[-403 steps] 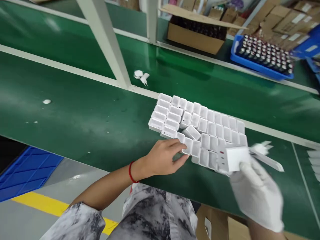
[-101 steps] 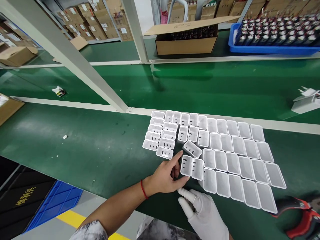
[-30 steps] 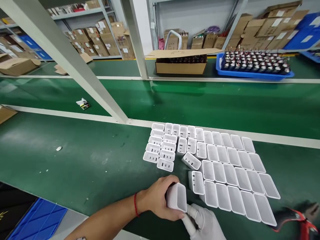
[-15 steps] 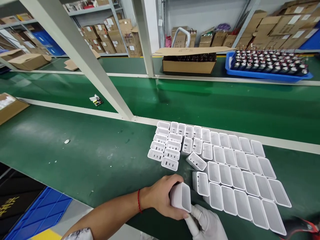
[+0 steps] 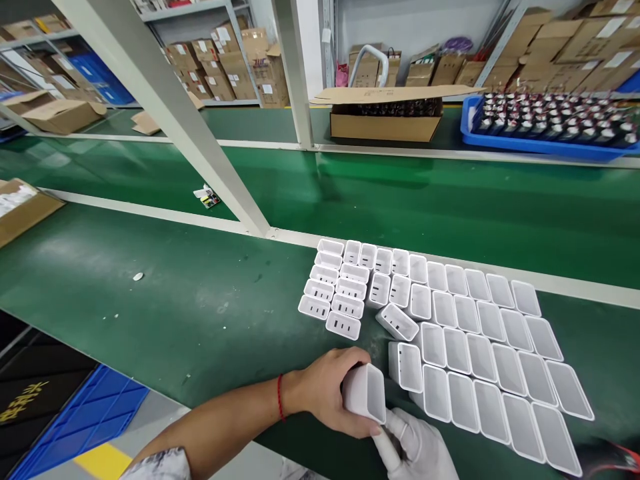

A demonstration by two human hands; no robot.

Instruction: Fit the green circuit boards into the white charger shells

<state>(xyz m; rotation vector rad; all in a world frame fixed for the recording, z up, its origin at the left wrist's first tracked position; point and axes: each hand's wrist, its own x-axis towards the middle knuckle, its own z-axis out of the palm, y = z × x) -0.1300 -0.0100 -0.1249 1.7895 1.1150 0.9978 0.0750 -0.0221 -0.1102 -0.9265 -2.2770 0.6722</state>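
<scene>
My left hand (image 5: 333, 393), bare with a red string at the wrist, grips a white plastic case (image 5: 364, 393) by its sides. The case is tilted, its open mouth turned to the right. My right hand (image 5: 417, 443), in a white glove, has its curled fingers at the near lower corner of that case; whatever lies between them is hidden. Close by on the green bench (image 5: 200, 300) stand rows of similar white cases (image 5: 483, 357). A smaller group of cases (image 5: 345, 305) further left shows dark slots in the bottoms. One slotted case (image 5: 397, 322) sits askew between the groups.
A slanting white post (image 5: 200, 153) rises from the bench's far rail. Beyond it runs a green belt (image 5: 400, 200), with an open carton (image 5: 383, 125) and a blue tray (image 5: 540, 143) of dark wired parts behind. A blue crate (image 5: 95, 413) is below at left.
The view has shifted slightly, moving the bench items a little within the picture. Both hands stay at the same case in nearly the same pose.
</scene>
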